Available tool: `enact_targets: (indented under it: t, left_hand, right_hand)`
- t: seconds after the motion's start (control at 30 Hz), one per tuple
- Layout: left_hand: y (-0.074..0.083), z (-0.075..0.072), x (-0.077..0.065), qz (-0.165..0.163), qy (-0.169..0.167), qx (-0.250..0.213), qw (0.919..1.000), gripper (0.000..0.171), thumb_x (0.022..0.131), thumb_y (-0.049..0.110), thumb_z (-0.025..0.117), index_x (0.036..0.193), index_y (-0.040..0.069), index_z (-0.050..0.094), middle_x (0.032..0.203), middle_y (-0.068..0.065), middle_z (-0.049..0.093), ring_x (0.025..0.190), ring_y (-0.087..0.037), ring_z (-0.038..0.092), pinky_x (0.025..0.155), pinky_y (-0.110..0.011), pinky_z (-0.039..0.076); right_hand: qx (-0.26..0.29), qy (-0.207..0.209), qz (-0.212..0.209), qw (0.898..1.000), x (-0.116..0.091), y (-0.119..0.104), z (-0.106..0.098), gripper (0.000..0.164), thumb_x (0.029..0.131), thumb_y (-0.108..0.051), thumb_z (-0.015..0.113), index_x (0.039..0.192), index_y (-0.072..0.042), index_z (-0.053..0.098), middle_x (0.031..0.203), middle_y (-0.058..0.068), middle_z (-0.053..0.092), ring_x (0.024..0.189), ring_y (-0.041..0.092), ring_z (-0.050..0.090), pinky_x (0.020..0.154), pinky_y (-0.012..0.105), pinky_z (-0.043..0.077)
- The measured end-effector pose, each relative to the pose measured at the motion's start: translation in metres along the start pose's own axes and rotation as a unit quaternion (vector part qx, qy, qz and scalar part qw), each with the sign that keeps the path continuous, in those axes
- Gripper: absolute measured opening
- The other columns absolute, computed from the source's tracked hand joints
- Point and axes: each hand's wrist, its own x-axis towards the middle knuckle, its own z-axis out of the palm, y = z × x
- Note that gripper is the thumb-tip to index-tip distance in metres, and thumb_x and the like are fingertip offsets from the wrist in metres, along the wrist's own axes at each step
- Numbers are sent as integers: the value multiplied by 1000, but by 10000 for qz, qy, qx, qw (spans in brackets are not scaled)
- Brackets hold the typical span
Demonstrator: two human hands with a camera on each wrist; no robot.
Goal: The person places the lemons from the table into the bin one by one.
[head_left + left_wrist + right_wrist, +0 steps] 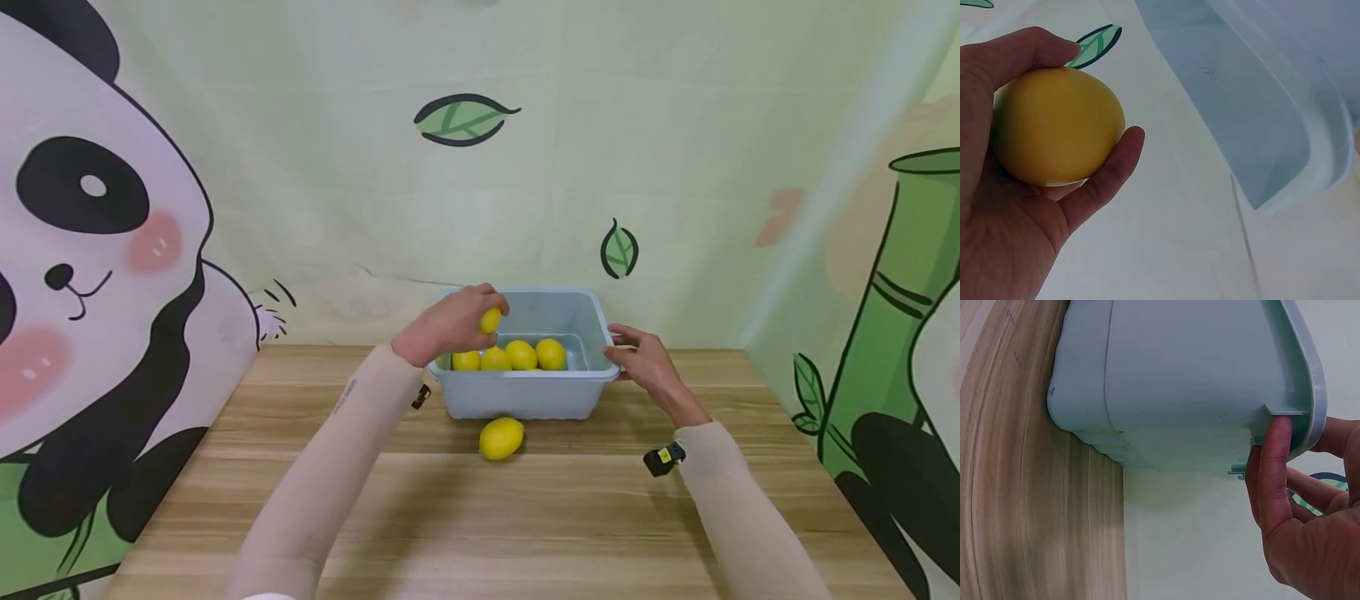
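Observation:
My left hand (455,321) holds a yellow lemon (490,320) above the left part of a pale blue plastic bin (525,396). In the left wrist view the fingers curl round that lemon (1060,125), with the bin's rim (1329,144) apart from it. Several lemons (521,355) lie inside the bin along its near wall. Another lemon (502,438) rests on the table just in front. At the bin's right end my right hand (643,360) grips the rim; the right wrist view shows fingers (1275,469) tucked under the lip (1317,394).
The bin stands on a wood-grain table (570,517), close to its back edge. Behind it hangs a pale green cloth backdrop (337,183) printed with leaves, and a large panda (97,250) fills the left side. Printed bamboo (877,333) shows at the right.

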Motion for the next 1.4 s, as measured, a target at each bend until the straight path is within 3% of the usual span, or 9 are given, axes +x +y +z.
enact_targets:
  t: [0.4, 0.73, 1.03, 1.27, 1.4]
  left_hand:
    - [-12, -6, 19, -362, -174, -183, 9990, 37, 88, 19, 65, 125, 14, 61, 127, -5, 56, 106, -23, 53, 93, -36, 51]
    - [-27, -9, 39, -841, -456, -290, 9950, 39, 87, 22, 65, 125, 16, 60, 134, -6, 55, 113, -25, 48, 96, -38, 49]
    - [-39, -4, 51, -1234, -715, -469, 9887, 40, 88, 24, 66, 127, 17, 59, 138, -6, 54, 110, -24, 51, 90, -35, 52]
    - [-50, 2, 60, -1542, -822, -687, 9822, 43, 88, 27, 66, 129, 18, 58, 140, -6, 53, 112, -26, 51, 94, -41, 51]
    - [-54, 9, 63, -1719, -924, -817, 9774, 46, 88, 27, 66, 132, 18, 57, 140, -6, 52, 111, -27, 51, 93, -41, 51]
  right_hand:
    - [21, -17, -134, 9999, -1, 0, 0, 57, 98, -18, 57, 150, -8, 38, 143, 23, 47, 124, 39, 55, 75, 28, 61]
    - [20, -42, -70, 10000, -2, 1, -2, 57, 98, -19, 56, 151, -9, 37, 144, 23, 46, 126, 42, 53, 86, 44, 60]
    - [35, -56, 12, 10000, 0, 1, -1, 58, 98, -20, 57, 151, -10, 37, 145, 22, 46, 126, 40, 54, 80, 35, 61]
    - [53, 8, -51, 10000, 1, 2, -1, 57, 98, -19, 57, 151, -9, 38, 143, 23, 47, 123, 39, 56, 85, 41, 60]
    - [73, -4, -22, 10000, 1, 2, -1, 57, 97, -19, 58, 150, -10, 39, 143, 22, 48, 123, 38, 57, 79, 35, 62]
